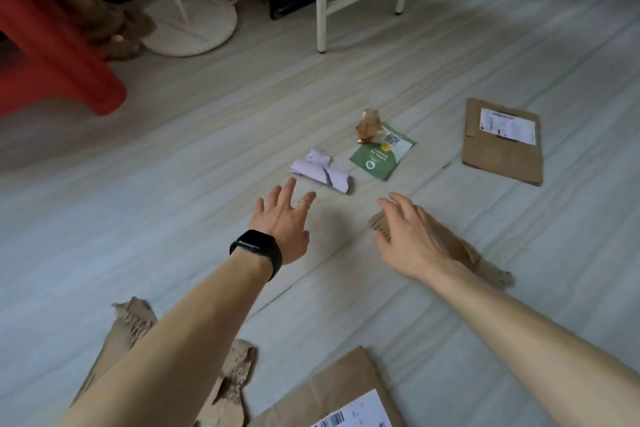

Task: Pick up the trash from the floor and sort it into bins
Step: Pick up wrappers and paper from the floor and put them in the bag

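Takes the crumpled lilac paper roll [322,172] on the floor as the mark for everything here. Finds the left hand [282,218] just on the near side of it and slightly to its left, spread wide with straight fingers, holding nothing and not touching the roll. Puts the right hand [408,236] farther off, to the near right of the roll, likewise loose and unclenched, gripping nothing, poised over a crumpled brown paper [457,246]; cannot tell contact from hovering in this view. Reads the roll's long axis as running from far left to near right, roughly crosswise to the left forearm's line of reach, suiting a pinch across the narrow width from above. Judges the left hand the nearer by a clear margin, needing only a short push forward. Notes a green packet [381,158] just to the right of the roll, an amber wrapper [369,125] at that packet's far edge, and a flat brown mailer [502,146] well to the right of the roll. Places torn brown paper [235,371] and a labelled brown bag [332,392] well to the near side of the roll, down by the forearms. Sees no bin anywhere in view, so probably little sorted as yet.
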`<state>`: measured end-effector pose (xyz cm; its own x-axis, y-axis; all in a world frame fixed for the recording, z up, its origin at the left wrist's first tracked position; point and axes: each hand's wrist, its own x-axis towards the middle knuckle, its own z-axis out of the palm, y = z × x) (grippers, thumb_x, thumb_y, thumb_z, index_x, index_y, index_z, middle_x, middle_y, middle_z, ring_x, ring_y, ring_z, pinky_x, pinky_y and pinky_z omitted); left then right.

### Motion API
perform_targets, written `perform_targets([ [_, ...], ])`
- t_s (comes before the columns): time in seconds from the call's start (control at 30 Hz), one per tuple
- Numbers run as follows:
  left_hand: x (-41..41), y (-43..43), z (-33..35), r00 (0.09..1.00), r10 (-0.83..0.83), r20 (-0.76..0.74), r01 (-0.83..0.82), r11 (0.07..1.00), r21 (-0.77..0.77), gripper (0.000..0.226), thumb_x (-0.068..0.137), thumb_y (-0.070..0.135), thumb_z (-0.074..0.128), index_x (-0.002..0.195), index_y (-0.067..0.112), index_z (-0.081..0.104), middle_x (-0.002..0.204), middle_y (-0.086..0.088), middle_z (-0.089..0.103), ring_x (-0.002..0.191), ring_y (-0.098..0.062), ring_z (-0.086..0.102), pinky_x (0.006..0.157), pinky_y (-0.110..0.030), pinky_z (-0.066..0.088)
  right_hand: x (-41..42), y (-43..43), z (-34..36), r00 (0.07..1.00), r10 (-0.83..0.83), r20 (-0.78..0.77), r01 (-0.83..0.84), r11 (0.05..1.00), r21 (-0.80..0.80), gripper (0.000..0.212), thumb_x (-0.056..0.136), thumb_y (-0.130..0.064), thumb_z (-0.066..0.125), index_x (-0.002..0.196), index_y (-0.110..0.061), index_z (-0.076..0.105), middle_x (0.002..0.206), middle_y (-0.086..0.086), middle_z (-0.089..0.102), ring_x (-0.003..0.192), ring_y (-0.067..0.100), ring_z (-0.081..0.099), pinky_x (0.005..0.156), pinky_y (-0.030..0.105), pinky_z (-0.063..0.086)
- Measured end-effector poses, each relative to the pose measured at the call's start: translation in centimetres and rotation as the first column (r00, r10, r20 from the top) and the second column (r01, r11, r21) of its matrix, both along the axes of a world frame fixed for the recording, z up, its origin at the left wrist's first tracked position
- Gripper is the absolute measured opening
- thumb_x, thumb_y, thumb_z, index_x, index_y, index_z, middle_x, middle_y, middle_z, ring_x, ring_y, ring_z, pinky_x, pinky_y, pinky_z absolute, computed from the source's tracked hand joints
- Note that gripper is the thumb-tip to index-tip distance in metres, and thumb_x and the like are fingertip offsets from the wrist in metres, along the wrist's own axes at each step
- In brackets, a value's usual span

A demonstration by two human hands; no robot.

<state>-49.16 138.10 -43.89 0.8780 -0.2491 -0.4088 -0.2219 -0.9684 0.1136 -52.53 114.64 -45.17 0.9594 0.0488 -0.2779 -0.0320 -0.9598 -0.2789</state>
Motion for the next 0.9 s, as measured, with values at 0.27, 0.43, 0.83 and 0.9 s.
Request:
perform_targets([
  [0.27, 10.1, -2.4, -4.3, 0.991, -0.131, 0.017, 0.13, 0.991, 0.012, 0.085, 0.093, 0.041, 0.058, 0.155, 0.044, 0.001, 0.165, 0.002, -0.008, 0.152, -0.028, -0.003, 0.12, -0.046, 0.022, 12.5, -1.0, -0.5, 1.0, -0.023, 0.005, 0.024, 0.998, -0.056, 0.084, 0.09, -0.038, 0.059, 0.158, -0.028, 0.011, 0.165, 0.004, 0.004, 0.144, 0.039, 0.022, 0.117, 0.045, 0.029],
  [0.43, 10.7, -2.1, -5.6, 0.995, -0.095, -0.03, 0.093, 0.995, -0.043, 0.088, 0.084, 0.061, 0.065, 0.153, 0.049, 0.011, 0.162, 0.008, 0.009, 0.147, -0.022, 0.013, 0.107, -0.039, 0.04, 18.8, -0.5, -1.3, 0.982, -0.089, -0.164, 0.079, 0.995, -0.067, 0.107, 0.081, -0.05, 0.069, 0.15, -0.055, -0.013, 0.163, -0.008, -0.026, 0.15, 0.045, 0.0, 0.118, 0.061, 0.021],
  [0.83, 9.5, -3.2, -4.8, 0.997, -0.062, 0.053, 0.059, 0.997, 0.055, 0.041, 0.102, 0.031, 0.045, 0.143, 0.037, 0.043, 0.138, 0.0, 0.05, 0.118, -0.028, 0.054, 0.084, -0.033, 0.046, 12.8, 1.7, -4.1, 0.968, 0.245, -0.056, -0.241, 0.838, -0.49, 0.062, 0.095, -0.011, 0.043, 0.154, -0.012, 0.025, 0.143, 0.022, 0.046, 0.114, 0.033, 0.061, 0.089, 0.039, 0.051],
  [0.9, 7.3, -3.0, -4.3, 0.994, -0.092, 0.062, 0.087, 0.993, 0.078, 0.041, 0.103, 0.022, 0.04, 0.143, 0.03, 0.043, 0.135, -0.002, 0.054, 0.116, -0.029, 0.058, 0.08, -0.033, 0.045, 11.3, 1.5, -3.8, 0.962, 0.272, -0.026, -0.247, 0.824, -0.51, 0.062, 0.092, -0.004, 0.044, 0.152, -0.013, 0.029, 0.137, 0.018, 0.052, 0.11, 0.032, 0.063, 0.085, 0.039, 0.053],
])
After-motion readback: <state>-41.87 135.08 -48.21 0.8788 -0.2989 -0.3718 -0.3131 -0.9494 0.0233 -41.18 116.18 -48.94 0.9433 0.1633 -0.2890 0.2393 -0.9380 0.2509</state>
